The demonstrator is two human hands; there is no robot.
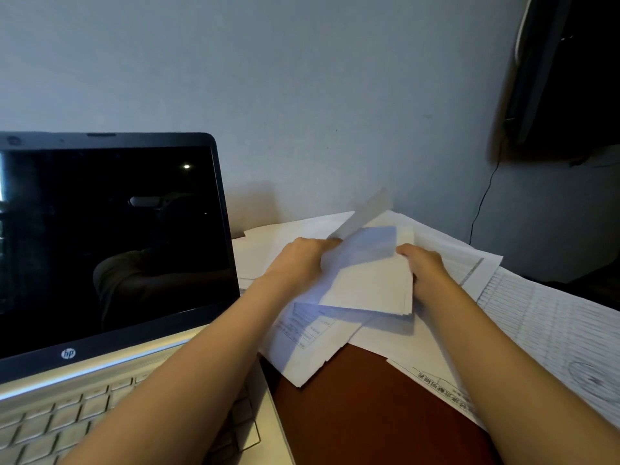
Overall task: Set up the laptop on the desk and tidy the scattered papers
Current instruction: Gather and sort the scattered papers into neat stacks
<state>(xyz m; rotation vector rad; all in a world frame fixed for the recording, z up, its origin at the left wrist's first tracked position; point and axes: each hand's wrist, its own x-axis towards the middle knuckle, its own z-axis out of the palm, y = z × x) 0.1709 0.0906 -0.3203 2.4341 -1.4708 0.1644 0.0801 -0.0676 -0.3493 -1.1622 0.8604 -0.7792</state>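
The silver laptop [110, 250] stands on the left of the desk with its lid up and its screen dark. A small stack of white sheets [365, 280] is held above the scattered papers [536, 317] in the middle of the desk. My left hand [298, 260] grips the stack's left edge. My right hand [424, 266] grips its right edge. One sheet sticks up blurred at the stack's far side. My left forearm crosses over the laptop's keyboard.
The red-brown desk top [362, 404] shows between the papers in front. Printed and lined sheets cover the right side up to the desk edge. A grey wall [302, 95] stands close behind. A dark object [567, 78] with a thin cable hangs at the upper right.
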